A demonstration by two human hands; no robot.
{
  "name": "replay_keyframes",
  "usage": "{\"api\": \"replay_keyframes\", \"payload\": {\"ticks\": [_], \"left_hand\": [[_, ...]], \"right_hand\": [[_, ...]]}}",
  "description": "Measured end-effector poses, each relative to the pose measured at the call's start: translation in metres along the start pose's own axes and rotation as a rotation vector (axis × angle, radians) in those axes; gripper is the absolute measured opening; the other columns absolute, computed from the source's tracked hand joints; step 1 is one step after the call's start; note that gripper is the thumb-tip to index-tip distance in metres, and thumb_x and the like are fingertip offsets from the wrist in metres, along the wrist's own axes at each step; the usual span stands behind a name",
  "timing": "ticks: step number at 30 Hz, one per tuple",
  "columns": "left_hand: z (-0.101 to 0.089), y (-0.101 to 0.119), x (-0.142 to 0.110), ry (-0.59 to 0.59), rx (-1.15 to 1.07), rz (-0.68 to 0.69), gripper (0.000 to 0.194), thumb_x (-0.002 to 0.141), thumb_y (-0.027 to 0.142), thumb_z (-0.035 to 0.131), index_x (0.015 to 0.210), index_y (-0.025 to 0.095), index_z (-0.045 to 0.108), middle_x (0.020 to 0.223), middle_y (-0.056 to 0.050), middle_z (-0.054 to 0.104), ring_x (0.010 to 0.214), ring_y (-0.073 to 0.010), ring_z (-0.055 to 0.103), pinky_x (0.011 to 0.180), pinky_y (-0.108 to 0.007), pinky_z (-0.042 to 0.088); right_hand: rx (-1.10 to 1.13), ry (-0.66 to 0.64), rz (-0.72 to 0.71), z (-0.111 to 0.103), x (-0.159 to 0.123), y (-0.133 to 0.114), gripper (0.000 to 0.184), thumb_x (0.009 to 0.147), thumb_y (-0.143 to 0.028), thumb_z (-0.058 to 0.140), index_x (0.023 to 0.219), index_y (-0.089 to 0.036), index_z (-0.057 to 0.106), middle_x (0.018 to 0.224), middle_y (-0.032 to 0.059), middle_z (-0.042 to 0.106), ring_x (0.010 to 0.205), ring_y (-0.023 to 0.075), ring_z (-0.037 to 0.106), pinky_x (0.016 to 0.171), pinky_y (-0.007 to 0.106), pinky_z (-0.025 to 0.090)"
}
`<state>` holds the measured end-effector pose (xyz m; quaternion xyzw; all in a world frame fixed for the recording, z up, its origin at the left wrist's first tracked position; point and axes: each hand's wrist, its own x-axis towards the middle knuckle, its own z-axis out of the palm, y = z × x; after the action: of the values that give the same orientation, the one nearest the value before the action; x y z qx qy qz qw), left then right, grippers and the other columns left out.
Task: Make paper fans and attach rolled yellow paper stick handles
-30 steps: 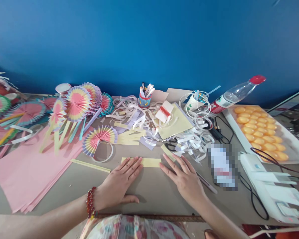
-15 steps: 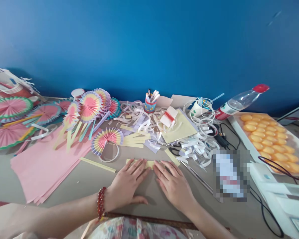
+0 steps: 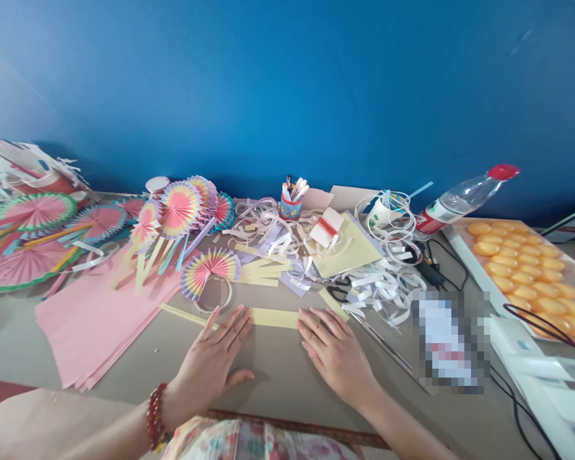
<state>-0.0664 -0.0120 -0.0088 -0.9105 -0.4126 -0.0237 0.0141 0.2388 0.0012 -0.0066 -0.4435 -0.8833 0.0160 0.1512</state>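
A yellow paper strip (image 3: pixel 275 317) lies flat on the grey table between my hands. My left hand (image 3: pixel 215 351) rests with fingers spread at the strip's left end, its fingertips also by a pair of thin yellow strips (image 3: pixel 184 315). My right hand (image 3: pixel 333 351) lies flat with its fingertips on the strip's right end. Just beyond my left fingers is a half-round pleated paper fan (image 3: pixel 208 268) with a white paper ring (image 3: pixel 230 295) beside it. Another yellow strip (image 3: pixel 334 303) lies past my right fingertips, near black-handled scissors (image 3: pixel 336 292).
Pink paper sheets (image 3: pixel 96 319) and finished paper fans (image 3: pixel 177 207) cover the left side. Paper scraps (image 3: pixel 383 291), a pen cup (image 3: pixel 291 206) and a tilted bottle (image 3: pixel 460 199) stand behind. At right are a blurred phone (image 3: pixel 448 345), a white power strip (image 3: pixel 527 370) and a tray of orange domes (image 3: pixel 522 268).
My right hand came inward onto the strip's right part. My left hand then slid left along the strip, uncovering its middle. The view has shifted somewhat left.
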Motion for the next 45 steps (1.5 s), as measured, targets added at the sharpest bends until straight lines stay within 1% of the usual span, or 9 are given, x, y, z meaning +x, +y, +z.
{"api": "replay_keyframes", "payload": {"ticks": [5,10,15,19,25,34,38,41,45], "left_hand": [[-0.002,0.001,0.003,0.071,0.034,-0.066,0.077,0.098,0.060,0.040,0.157,0.012,0.025,0.155,-0.016,0.041,0.148,-0.0305,0.030,0.123,-0.052,0.004],[-0.016,0.000,0.014,0.143,-0.064,-0.175,0.050,0.098,0.040,0.047,0.142,0.016,0.049,0.147,-0.015,0.052,0.137,-0.0315,0.044,0.113,-0.050,0.033],[-0.026,0.015,0.030,0.003,-0.320,-0.070,0.041,0.097,0.029,0.049,0.137,0.021,0.051,0.123,-0.010,0.064,0.113,-0.0265,0.057,0.098,-0.042,0.047],[-0.025,0.024,0.041,-0.033,-0.342,-0.044,0.040,0.098,0.033,0.050,0.136,0.023,0.051,0.126,-0.011,0.059,0.111,-0.0280,0.055,0.093,-0.043,0.048],[-0.028,0.020,0.048,-0.025,-0.370,-0.064,0.038,0.096,0.044,0.054,0.127,0.022,0.056,0.124,-0.010,0.059,0.110,-0.0276,0.056,0.090,-0.042,0.049],[-0.023,0.016,0.043,-0.061,-0.383,0.148,0.045,0.094,0.023,0.051,0.139,0.021,0.051,0.141,-0.008,0.057,0.130,-0.0233,0.050,0.113,-0.044,0.033],[-0.023,0.015,0.049,-0.085,-0.388,0.238,0.044,0.096,0.035,0.051,0.138,0.020,0.051,0.145,-0.010,0.055,0.137,-0.0240,0.045,0.119,-0.048,0.023],[-0.019,0.014,0.055,-0.063,-0.360,0.282,0.041,0.099,0.040,0.048,0.134,0.019,0.055,0.144,-0.010,0.056,0.137,-0.0222,0.045,0.119,-0.045,0.024],[-0.012,0.014,0.058,0.002,-0.261,0.299,0.032,0.100,0.022,0.047,0.130,0.019,0.057,0.141,-0.009,0.058,0.135,-0.0206,0.046,0.115,-0.039,0.032]], "right_hand": [[0.040,0.021,-0.003,-0.003,0.006,0.002,0.025,0.098,-0.019,0.051,0.117,-0.023,0.067,0.130,0.0041,0.067,0.119,0.0241,0.058,0.106,0.044,0.043],[0.069,-0.028,0.088,-0.006,0.015,-0.001,0.019,0.092,-0.010,0.055,0.103,-0.022,0.065,0.108,0.0054,0.071,0.098,0.0231,0.063,0.090,0.041,0.050],[0.132,-0.103,0.174,-0.010,0.015,-0.012,0.022,0.087,-0.018,0.067,0.107,-0.020,0.059,0.099,0.0064,0.068,0.091,0.0259,0.064,0.078,0.038,0.052],[0.292,-0.188,0.204,-0.015,0.013,-0.027,0.018,0.088,-0.021,0.068,0.103,-0.022,0.059,0.095,0.0033,0.068,0.084,0.0218,0.066,0.070,0.031,0.051],[0.550,-0.225,0.038,-0.014,0.014,-0.041,0.019,0.091,-0.012,0.059,0.105,-0.025,0.064,0.108,0.0007,0.072,0.098,0.0185,0.066,0.085,0.027,0.052],[0.138,-0.048,-0.052,-0.003,0.015,-0.016,0.018,0.097,-0.016,0.052,0.108,-0.023,0.064,0.117,0.0060,0.067,0.109,0.0240,0.059,0.093,0.038,0.049],[0.105,-0.031,-0.137,0.005,0.011,-0.005,0.017,0.098,-0.016,0.051,0.103,-0.022,0.065,0.109,0.0045,0.069,0.106,0.0227,0.060,0.096,0.038,0.048],[0.098,-0.036,-0.159,0.011,0.008,0.001,0.017,0.098,-0.013,0.050,0.101,-0.021,0.065,0.107,0.0043,0.070,0.102,0.0223,0.060,0.092,0.037,0.049],[0.099,-0.071,-0.153,0.011,0.005,0.004,0.015,0.099,-0.017,0.052,0.102,-0.021,0.066,0.106,0.0046,0.069,0.103,0.0218,0.060,0.091,0.037,0.048]]}}
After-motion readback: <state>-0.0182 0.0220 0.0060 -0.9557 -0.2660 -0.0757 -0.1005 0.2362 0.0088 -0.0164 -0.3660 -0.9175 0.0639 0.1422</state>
